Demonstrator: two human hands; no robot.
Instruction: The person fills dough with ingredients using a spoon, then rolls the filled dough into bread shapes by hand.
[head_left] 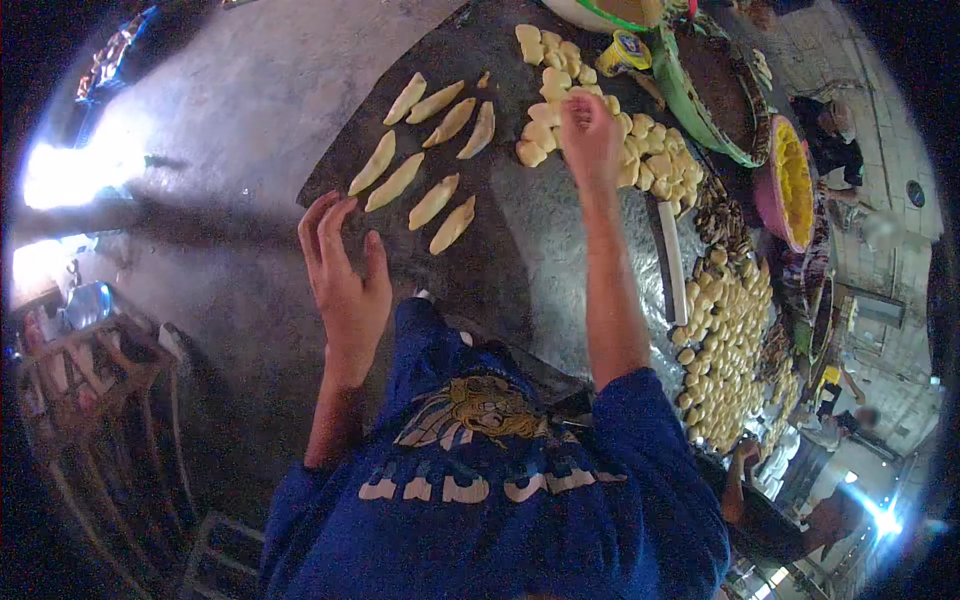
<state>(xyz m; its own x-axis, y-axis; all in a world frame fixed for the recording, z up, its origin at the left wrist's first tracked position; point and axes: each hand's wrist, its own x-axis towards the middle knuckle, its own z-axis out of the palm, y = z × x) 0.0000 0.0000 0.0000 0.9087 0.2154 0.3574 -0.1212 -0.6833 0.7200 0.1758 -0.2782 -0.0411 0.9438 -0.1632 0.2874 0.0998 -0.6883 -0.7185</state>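
My left hand is open, its fingers spread at the near edge of the dark work surface. Just beyond its fingertips lie several long, pointed pieces of rolled dough, set out in loose rows. Farther right, my right hand is over a cluster of small pale dough pieces. Its fingers are curled in and slightly blurred; whatever they may hold is hidden. Some dough pieces beside that hand are flattened and touch each other.
A pale bar lies right of my right forearm, near a large spread of small dough pieces. At the back right are a green-rimmed basin, a pink tub with yellow contents and a yellow cup. Other people are at right.
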